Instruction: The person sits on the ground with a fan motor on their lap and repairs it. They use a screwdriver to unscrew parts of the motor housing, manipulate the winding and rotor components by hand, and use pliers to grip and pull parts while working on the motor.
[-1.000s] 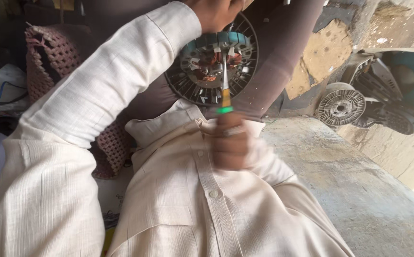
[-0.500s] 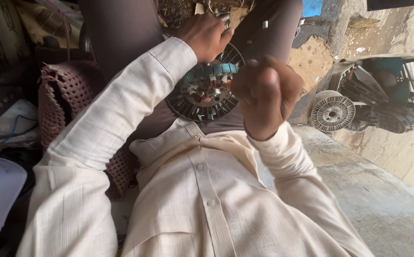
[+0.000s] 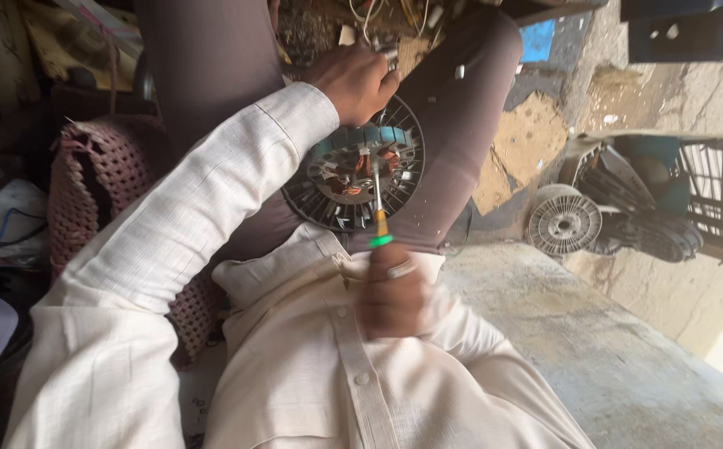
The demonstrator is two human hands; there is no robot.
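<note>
- Round black finned metal motor housing (image 3: 353,170) with copper windings, resting on lap between dark-trousered thighs.
- Thin steel screwdriver, orange-green handle (image 3: 378,208), tip inside windings.
- Right hand (image 3: 393,289): fingers closed round handle.
- Left hand (image 3: 353,81): fingers clamped on housing's top rim, sleeve extended.

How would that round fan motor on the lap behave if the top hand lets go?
The fan motor probably weighs a lot for its size, given its copper windings. Being round and propped on sloping thighs, it may roll or slide. The left hand steadies its rim; the screwdriver alone likely wouldn't.
</note>
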